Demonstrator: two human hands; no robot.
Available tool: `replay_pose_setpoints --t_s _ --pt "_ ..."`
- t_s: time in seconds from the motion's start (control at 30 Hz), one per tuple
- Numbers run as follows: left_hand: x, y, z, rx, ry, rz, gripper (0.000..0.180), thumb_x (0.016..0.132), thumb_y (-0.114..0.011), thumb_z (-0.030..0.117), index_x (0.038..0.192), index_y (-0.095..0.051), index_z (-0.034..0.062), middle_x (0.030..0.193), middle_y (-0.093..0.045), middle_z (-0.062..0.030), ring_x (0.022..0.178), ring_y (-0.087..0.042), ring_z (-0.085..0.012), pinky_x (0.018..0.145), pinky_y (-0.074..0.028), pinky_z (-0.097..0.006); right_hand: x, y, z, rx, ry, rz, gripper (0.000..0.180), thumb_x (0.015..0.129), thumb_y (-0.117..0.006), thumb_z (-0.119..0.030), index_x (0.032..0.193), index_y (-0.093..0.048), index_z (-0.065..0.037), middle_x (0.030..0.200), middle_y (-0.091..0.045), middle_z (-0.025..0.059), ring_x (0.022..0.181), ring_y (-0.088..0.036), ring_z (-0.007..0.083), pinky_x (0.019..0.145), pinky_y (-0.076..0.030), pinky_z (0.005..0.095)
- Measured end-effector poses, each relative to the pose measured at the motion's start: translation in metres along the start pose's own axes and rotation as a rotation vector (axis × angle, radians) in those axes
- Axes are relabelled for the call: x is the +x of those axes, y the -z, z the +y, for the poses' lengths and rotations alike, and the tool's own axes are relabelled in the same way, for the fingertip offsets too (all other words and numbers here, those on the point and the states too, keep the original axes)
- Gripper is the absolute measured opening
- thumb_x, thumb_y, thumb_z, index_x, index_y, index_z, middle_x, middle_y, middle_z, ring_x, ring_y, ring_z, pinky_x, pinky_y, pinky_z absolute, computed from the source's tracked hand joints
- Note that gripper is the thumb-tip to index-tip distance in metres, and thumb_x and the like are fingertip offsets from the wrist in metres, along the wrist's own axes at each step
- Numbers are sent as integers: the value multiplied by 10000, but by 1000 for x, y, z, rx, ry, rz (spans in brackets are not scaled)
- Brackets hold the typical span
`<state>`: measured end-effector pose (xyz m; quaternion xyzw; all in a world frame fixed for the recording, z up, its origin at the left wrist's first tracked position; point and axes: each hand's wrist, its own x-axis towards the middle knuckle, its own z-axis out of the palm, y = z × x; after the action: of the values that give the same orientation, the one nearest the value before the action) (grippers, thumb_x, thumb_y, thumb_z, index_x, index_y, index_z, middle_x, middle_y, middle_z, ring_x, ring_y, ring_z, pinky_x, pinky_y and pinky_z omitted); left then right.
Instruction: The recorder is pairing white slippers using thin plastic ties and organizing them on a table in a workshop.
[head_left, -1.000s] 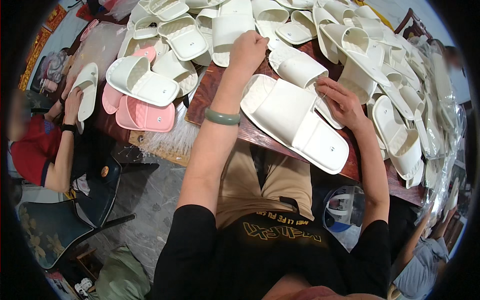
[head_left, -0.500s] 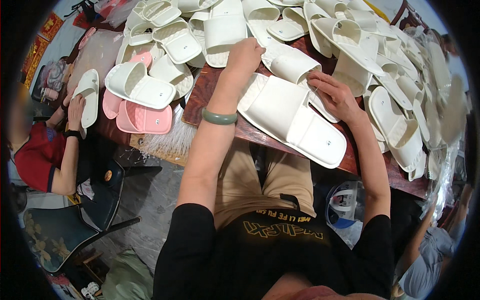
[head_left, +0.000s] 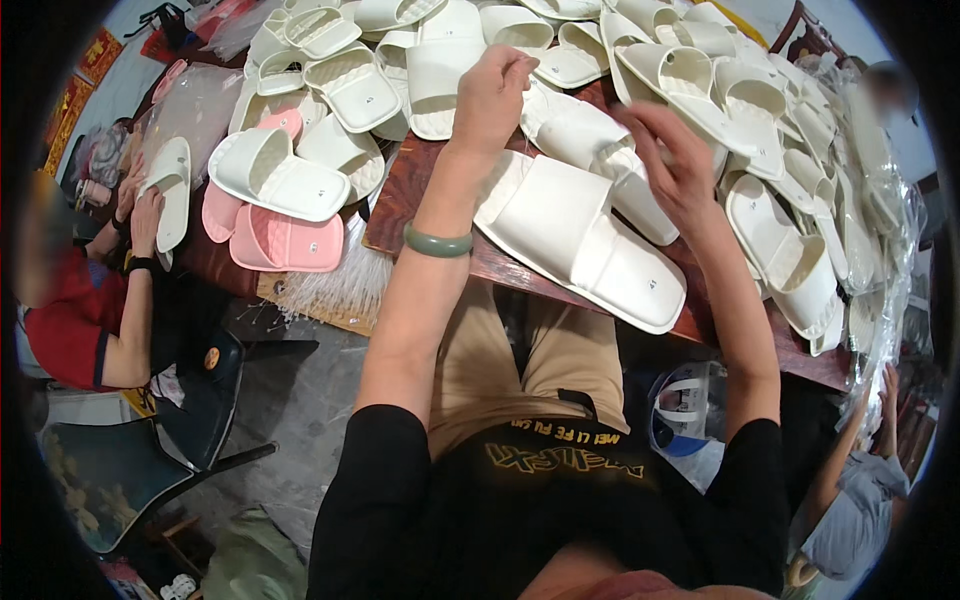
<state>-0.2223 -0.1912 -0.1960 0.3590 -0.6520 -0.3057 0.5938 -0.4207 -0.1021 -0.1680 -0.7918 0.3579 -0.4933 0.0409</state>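
Two white slippers lie on the dark red-brown table in front of me. The nearer slipper (head_left: 590,235) lies slantwise along the table edge, heel toward the lower right. Behind it is the farther slipper (head_left: 585,135), its strap between my hands. My left hand (head_left: 492,105), green bangle on the wrist, is raised at this slipper's toe end. Its fingers are pinched together; whatever is in them is too small to make out. My right hand (head_left: 675,165) is above the same slipper's heel half, fingers bent, tips smeared by motion. I cannot tell whether it holds anything.
White slippers (head_left: 760,100) are piled at the back and right, beside clear plastic wrap (head_left: 885,320). At left are a pink slipper (head_left: 290,238) and a bundle of thin clear strands (head_left: 355,280). A co-worker's hand (head_left: 147,212) holds a white slipper (head_left: 175,195).
My left hand has risen slightly farther back. My right hand has lifted off the farther slipper's strap, its fingers moving up and back. The nearer slipper has shifted slightly.
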Motion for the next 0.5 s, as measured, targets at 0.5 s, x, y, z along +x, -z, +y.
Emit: replay_pose_setpoints --t_s 0.5 --pt "-2 1 -6 -219 206 -146 153 861 -607 132 930 -671 11 692 -617 -17 564 -490 -22 491 -390 -162 21 -70 47 398 -599 71 188 837 -580 -115 964 -632 13 798 -664 62 738 -611 91 704 -481 225"
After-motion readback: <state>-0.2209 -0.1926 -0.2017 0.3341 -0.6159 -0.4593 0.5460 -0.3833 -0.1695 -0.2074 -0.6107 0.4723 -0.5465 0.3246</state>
